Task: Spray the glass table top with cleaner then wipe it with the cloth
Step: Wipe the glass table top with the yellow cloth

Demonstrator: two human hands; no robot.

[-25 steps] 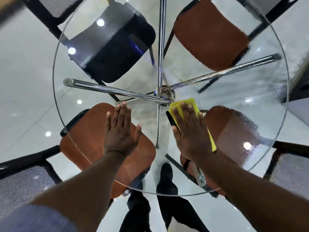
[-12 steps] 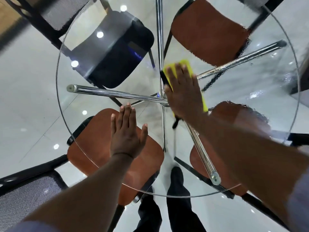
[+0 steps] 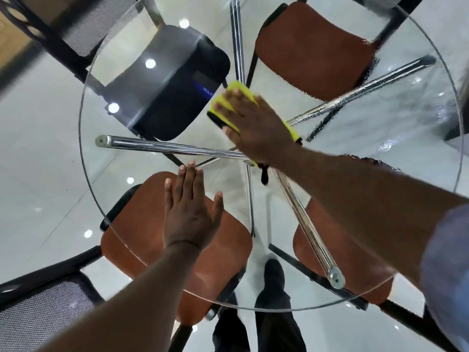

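A round glass table top [image 3: 106, 189] fills the view, with chrome legs crossing beneath it. My right hand [image 3: 256, 125] lies flat with straight fingers on a yellow cloth [image 3: 237, 91], pressing it onto the glass just beyond the table's centre. My left hand [image 3: 190, 212] rests flat on the near left part of the glass, fingers straight and together. Wet streaks and droplets cover the right side of the glass [image 3: 396, 105]. No spray bottle is in view.
Several chairs stand under and around the table: brown seats at near left [image 3: 142, 247], far right [image 3: 312, 54] and near right [image 3: 355, 285], a black seat at far left [image 3: 177, 97]. My legs and shoes [image 3: 272, 283] show through the glass at the near edge.
My right hand has slid the yellow cloth away from me and leftwards, from the near centre past the leg hub. My left hand stays flat in place.
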